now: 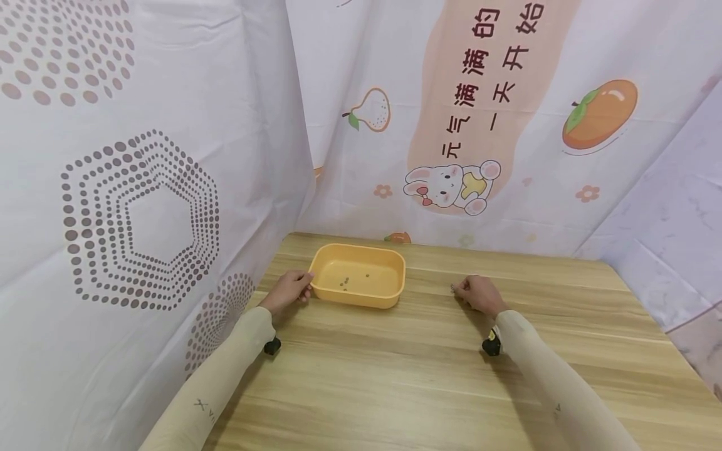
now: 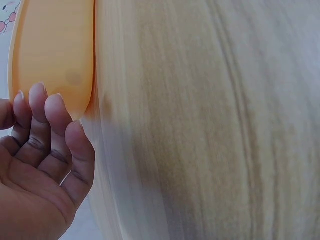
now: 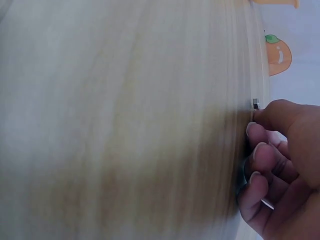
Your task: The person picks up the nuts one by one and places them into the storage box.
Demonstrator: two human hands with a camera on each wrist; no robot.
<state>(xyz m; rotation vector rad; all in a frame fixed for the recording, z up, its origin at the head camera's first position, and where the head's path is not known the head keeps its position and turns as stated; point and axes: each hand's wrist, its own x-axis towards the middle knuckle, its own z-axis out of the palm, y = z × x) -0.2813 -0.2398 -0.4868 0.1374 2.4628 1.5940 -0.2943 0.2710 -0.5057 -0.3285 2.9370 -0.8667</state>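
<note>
A shallow yellow plastic box [image 1: 358, 300] stands on the wooden table, with several tiny dark pieces [image 1: 345, 282] on its floor. At the box's left end, my left hand [image 1: 289, 289] grips the rim with its fingertips. In the left wrist view the bent fingers of that left hand [image 2: 45, 155] lie against the box's end [image 2: 55, 50]. To the right of the box, my right hand [image 1: 479, 294] is low over the table. It pinches a tiny metal piece [image 3: 256, 103] at its thumb and finger tips; the piece's exact kind is too small to tell.
The wood-grain table [image 1: 383, 376] reaches back to a white printed curtain [image 1: 350, 207]. Another curtain [image 1: 265, 156] hangs close along the left side. Each wrist carries a small black camera, such as the right one [image 1: 491, 344].
</note>
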